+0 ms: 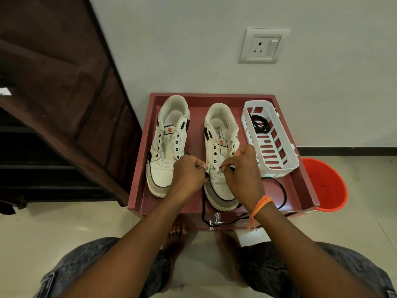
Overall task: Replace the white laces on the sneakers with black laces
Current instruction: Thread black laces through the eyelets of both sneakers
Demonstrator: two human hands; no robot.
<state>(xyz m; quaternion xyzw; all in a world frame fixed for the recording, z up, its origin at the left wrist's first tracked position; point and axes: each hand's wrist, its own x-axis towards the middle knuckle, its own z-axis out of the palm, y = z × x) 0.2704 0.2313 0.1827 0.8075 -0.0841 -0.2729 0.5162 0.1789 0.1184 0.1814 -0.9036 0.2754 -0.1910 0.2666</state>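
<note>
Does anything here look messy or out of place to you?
Only the long black shoelace: its slack trails off the right-hand white sneaker and spills over the front edge of the maroon wooden tray, looping by a metal knob. Both hands pinch it at the lowest eyelets. Nothing looks damaged.

Bare arms, an orange thread band (261,204) on the right wrist, seemingly denim shorts (318,274).
</note>
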